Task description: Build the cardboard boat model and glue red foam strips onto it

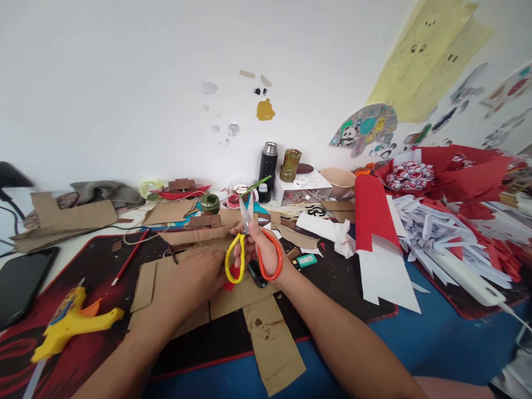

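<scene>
In my right hand (262, 249) are scissors (245, 221) with one yellow and one orange-red handle loop. Their blades point away from me and stand slightly apart. My left hand (201, 269) is just left of the yellow loop, over the cardboard pieces (166, 271); its fingertips are hidden, so what they hold, if anything, cannot be made out. A small red piece (231, 280) lies below the yellow loop. Beside it on the cardboard is a small black object (256, 274). A stained cardboard strip (274, 343) sticks out toward me over the mat's front edge.
A yellow glue gun (70, 327), a red pencil (129, 257) and a black phone (25, 282) lie left. Behind stand a black bottle (268, 166), a green vase (290, 166) and a white box (303, 191). Red paper (371, 213) and white paper strips (440, 233) are right.
</scene>
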The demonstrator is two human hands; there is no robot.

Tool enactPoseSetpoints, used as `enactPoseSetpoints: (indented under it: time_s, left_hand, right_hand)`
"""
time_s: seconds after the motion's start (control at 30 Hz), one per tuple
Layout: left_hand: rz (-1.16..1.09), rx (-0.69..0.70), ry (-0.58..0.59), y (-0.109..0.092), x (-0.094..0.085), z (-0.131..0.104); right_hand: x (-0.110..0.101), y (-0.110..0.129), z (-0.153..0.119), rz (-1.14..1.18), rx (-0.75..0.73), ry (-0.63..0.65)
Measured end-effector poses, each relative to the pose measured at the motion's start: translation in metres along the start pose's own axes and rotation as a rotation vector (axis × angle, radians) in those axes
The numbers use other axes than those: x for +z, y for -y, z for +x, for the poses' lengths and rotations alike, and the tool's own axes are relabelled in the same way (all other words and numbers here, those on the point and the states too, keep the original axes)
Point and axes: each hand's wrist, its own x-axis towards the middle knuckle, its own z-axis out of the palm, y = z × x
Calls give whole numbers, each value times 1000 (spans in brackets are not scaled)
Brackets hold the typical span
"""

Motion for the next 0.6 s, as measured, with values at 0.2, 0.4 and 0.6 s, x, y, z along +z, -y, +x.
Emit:
enactPoseSetpoints:
  time_s: [0.2, 0.4, 0.6]
  left_hand:
    - [-9, 21, 52, -6, 0, -2]
    - [0, -6, 88, -10, 0, -2]
    - [-109, -16, 97, -14, -4, -2]
  right_hand:
    - [0, 0, -2, -37, 0, 8]
    - [1, 1, -3, -46, 4, 8]
    - [2, 1, -4, -46, 0, 17]
